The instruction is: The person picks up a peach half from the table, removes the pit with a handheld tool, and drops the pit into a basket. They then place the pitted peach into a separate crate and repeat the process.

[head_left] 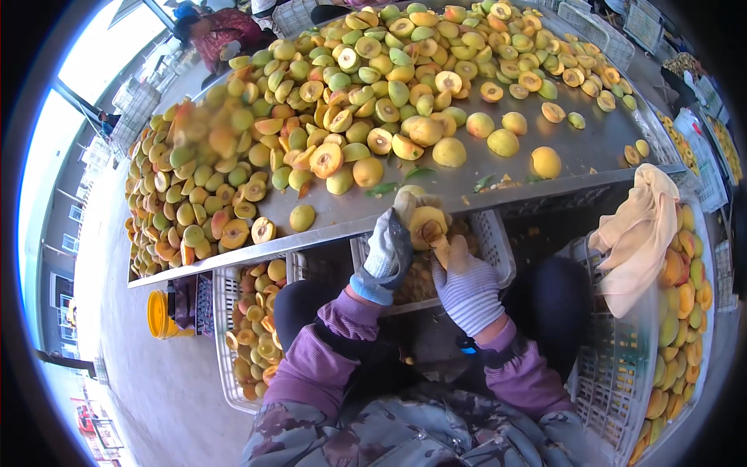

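Observation:
My left hand [387,251], in a grey and white glove, is closed around a halved yellow peach [427,226] with its cut face turned up and a brown hollow in the middle. In my right hand [470,293], gloved in striped white knit, is a small tan tool [441,251]. Its upper end meets the lower edge of the cut face; my fingers hide the rest, so its exact kind is unclear. Both hands are just in front of the metal table [366,225], above a white crate [492,247] with fruit pieces inside.
Heaped peaches [327,117], many halved, cover much of the table. A crate of peach halves [257,327] stands left of my knees, near a yellow bucket [161,314]. At right, a tan cloth [640,233] hangs over crates beside more peaches [675,327]. Another person [222,39] is at far left.

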`<state>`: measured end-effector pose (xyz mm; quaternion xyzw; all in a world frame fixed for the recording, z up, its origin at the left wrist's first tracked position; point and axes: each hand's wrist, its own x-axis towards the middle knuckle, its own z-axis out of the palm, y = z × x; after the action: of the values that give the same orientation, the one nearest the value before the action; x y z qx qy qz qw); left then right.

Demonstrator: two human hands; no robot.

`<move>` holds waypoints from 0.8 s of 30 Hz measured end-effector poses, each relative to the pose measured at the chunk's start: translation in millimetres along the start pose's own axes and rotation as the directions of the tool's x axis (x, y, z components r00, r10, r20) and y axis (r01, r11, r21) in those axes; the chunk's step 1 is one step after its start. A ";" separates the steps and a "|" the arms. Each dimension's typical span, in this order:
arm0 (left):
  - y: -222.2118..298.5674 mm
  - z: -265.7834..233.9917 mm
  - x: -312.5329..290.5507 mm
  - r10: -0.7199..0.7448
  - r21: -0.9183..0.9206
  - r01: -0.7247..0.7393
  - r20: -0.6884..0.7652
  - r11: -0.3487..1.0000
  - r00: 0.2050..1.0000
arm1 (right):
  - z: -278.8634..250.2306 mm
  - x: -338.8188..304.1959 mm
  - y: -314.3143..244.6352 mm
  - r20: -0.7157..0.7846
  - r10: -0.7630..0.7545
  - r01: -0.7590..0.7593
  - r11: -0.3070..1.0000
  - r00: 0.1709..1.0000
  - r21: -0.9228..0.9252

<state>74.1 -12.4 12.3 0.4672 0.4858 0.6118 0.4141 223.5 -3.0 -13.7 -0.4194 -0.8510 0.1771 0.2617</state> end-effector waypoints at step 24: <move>4.0 -14.9 2.8 0.046 0.142 -0.099 0.332 0.985 0.942 | -27.1 -4.7 -12.5 0.647 -0.098 -0.594 0.313 0.756 0.741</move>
<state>58.8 -13.5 15.3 0.6109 0.4394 0.5005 0.4281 234.2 -11.9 13.1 -0.2538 -0.5496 0.7834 0.1408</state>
